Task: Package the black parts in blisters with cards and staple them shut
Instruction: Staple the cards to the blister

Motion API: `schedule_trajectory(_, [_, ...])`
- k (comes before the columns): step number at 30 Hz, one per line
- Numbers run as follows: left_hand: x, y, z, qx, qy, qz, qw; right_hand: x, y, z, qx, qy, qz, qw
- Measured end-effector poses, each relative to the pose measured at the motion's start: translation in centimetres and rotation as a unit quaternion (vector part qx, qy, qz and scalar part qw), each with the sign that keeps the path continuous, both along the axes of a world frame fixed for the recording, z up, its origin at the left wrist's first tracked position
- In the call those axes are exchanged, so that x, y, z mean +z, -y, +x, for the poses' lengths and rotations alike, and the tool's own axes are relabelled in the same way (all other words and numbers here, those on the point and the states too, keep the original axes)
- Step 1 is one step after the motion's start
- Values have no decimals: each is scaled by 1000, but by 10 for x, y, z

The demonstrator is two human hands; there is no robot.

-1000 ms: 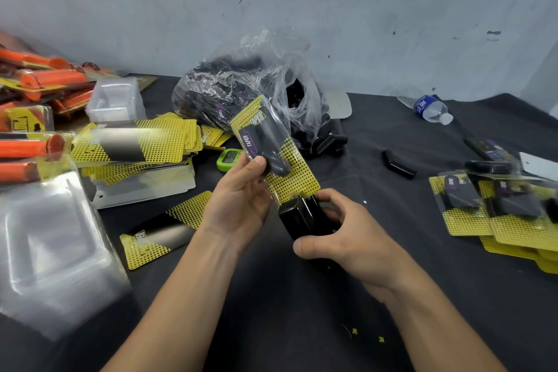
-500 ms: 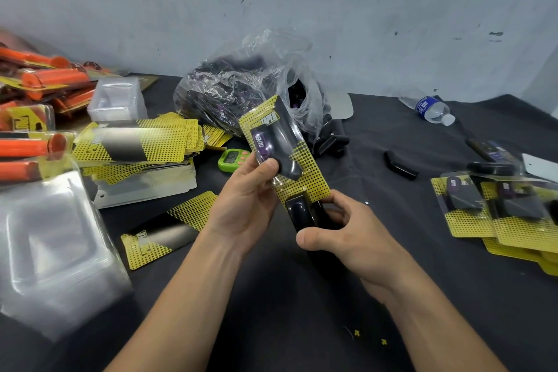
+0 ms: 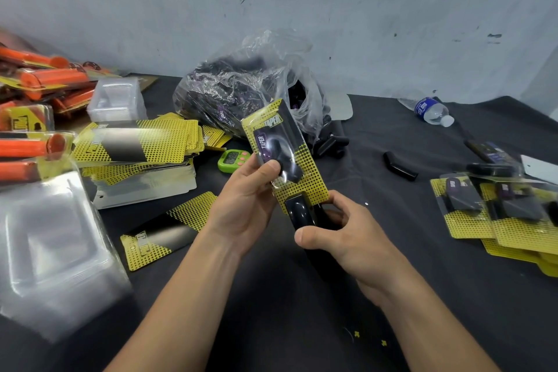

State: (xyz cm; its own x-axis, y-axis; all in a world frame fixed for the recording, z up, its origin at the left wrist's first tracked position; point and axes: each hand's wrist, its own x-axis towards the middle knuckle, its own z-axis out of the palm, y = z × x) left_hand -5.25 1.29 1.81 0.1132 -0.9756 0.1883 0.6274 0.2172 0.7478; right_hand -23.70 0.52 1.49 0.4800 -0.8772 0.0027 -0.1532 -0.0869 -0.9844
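At the far left edge lie orange tools (image 3: 39, 81) in blisters, and in front of them a heap of empty blisters (image 3: 51, 238), blurred. Next to the right stands a stack of cards (image 3: 136, 145), with one card (image 3: 163, 232) lying flat on the cloth (image 3: 271, 311) near your left forearm. Behind the stack sits a green timer (image 3: 234, 160), and behind that a clear bag (image 3: 241, 90) of black parts against the wall. Your left hand (image 3: 244, 205) pinches the pack (image 3: 302, 169), thumb on the clear front and fingers behind the card, and holds it tilted above the cloth, at centre. The black part (image 3: 279, 154) sits inside the pack's bubble, just above your thumb. The stapler (image 3: 302, 214) overlaps the pack's lower edge. Your right hand (image 3: 347, 235) grips the stapler, thumb laid across its top and fingers curled under it. I cannot tell whether the stapler is pressed down. To the right, a loose part (image 3: 400, 166) lies alone on the cloth, well apart from your hands. A water bottle (image 3: 431, 110) lies on its side near the wall. At the right edge, finished packs (image 3: 498, 211) lie overlapping in a pile.
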Motion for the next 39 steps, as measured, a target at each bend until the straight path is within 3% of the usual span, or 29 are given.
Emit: schedule_trajectory(39, [-2, -1, -2, 10, 16, 10, 1000, 3, -2, 0, 9, 2, -7, 1000])
